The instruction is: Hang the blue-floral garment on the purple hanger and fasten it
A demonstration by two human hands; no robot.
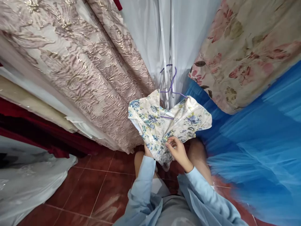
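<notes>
A white floral top (150,119) with blue flowers and a V neckline hangs from a thin purple hanger (172,83), in front of my body. Its lower part is gathered and crumpled. My left hand (148,152) grips its lower left side, the fingers mostly hidden behind the cloth. At the front below the neckline, my right hand (178,151) pinches the fabric between thumb and fingers. The hanger's hook lies against white straps behind it; whether it catches on anything I cannot tell.
A pink embossed gown (94,72) hangs on the left, with dark red cloth (47,128) beyond it. White fabric (145,28) hangs straight ahead. To the right are a floral dress (246,56) and blue tulle (263,141). Red tiles (101,185) cover the floor.
</notes>
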